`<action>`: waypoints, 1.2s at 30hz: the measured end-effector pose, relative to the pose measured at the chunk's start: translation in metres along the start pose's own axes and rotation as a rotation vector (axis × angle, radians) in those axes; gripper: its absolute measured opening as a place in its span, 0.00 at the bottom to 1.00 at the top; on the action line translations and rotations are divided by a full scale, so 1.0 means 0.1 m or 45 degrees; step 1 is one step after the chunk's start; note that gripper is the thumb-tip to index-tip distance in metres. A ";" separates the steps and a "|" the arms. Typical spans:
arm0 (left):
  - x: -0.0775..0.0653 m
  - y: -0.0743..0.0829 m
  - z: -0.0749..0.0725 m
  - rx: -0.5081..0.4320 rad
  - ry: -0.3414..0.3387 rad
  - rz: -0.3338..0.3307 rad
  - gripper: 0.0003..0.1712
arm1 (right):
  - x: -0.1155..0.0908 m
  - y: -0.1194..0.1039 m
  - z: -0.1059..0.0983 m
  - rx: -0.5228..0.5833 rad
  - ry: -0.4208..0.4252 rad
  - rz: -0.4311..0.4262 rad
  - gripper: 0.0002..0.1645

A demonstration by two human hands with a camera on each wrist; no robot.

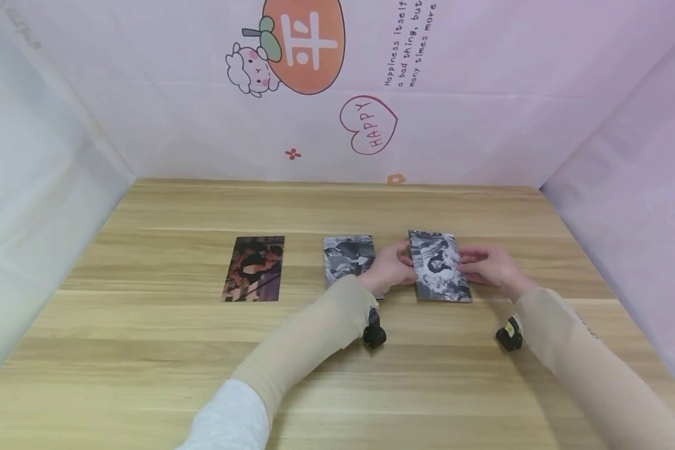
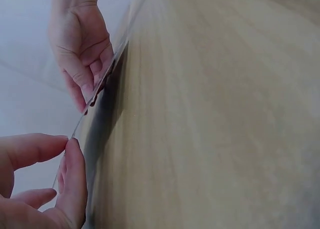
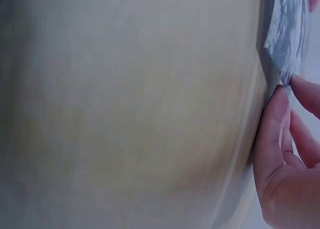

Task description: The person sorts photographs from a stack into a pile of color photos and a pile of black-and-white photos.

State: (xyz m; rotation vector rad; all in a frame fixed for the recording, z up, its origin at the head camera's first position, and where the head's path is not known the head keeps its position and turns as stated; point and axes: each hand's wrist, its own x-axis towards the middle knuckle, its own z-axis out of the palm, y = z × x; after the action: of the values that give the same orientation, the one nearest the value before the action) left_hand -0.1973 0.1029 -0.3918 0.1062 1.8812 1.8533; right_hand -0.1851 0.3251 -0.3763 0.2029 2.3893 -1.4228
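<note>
Both hands hold one black-and-white photo (image 1: 440, 267) by its opposite side edges, close over the table. My left hand (image 1: 390, 269) pinches its left edge; in the left wrist view the thumb and a finger (image 2: 75, 161) meet on the thin sheet. From the other side my right hand (image 1: 492, 267) grips the right edge, and the right wrist view has the photo's glossy face (image 3: 287, 36) between thumb and finger. A second black-and-white photo (image 1: 345, 255) lies on the table, partly hidden behind the left hand. Further left lies a colour photo (image 1: 254, 269) of figures in dark and reddish tones.
The wood-grain table (image 1: 163, 350) carries all the photos. A white printed backdrop (image 1: 484, 125) stands along its far edge, with white side sheets (image 1: 39, 206) at left and right. Small black devices (image 1: 374, 331) are strapped at both wrists.
</note>
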 end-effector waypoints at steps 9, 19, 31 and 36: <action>-0.01 0.01 -0.03 0.041 -0.008 -0.007 0.44 | 0.06 -0.01 -0.03 -0.069 -0.017 0.013 0.39; -0.10 0.12 -0.10 0.228 -0.024 -0.012 0.40 | 0.08 -0.08 -0.03 -0.193 -0.014 0.057 0.39; -0.15 0.08 -0.18 0.233 -0.063 0.017 0.36 | -0.03 -0.10 -0.04 -0.212 -0.007 -0.032 0.37; -0.21 0.11 -0.30 0.201 -0.063 0.039 0.33 | -0.10 -0.20 -0.01 -0.242 -0.009 -0.079 0.35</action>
State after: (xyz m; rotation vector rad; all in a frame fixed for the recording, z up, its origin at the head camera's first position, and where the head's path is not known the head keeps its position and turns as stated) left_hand -0.1939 0.0683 -0.3763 0.2328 1.9999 1.7033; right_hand -0.1819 0.3172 -0.3560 0.0760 2.5261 -1.2101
